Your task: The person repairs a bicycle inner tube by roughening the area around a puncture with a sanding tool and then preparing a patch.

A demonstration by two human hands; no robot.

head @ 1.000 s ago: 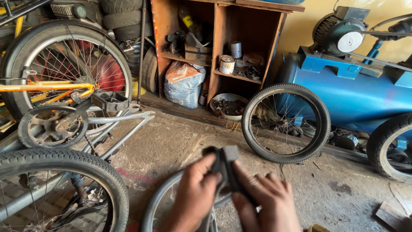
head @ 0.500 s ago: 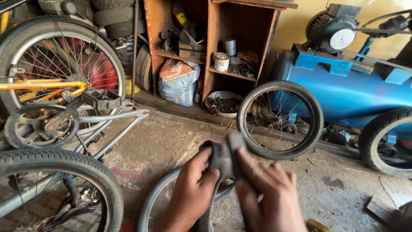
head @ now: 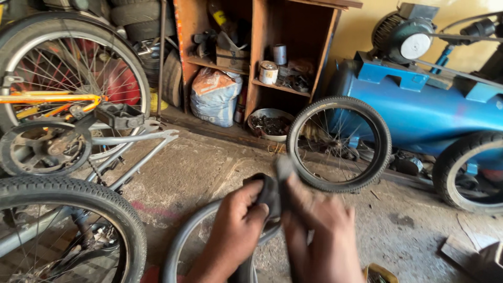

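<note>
Both hands have dropped lower and drawn closer since a second ago, which suggests the work on the black rubber inner tube (head: 270, 191) is tightening up; the left hand (head: 236, 225) has its fingers curled shut round a fold of the tube, the right hand (head: 319, 230) pinches the same fold, blurred. The tube loops down in front of the blue compressor tank (head: 419, 112); a small spoked wheel (head: 339, 144) leans against that tank, a wooden shelf (head: 262, 47) stands left of it, and an upturned bicycle (head: 78, 120) crowds the floor farther left.
</note>
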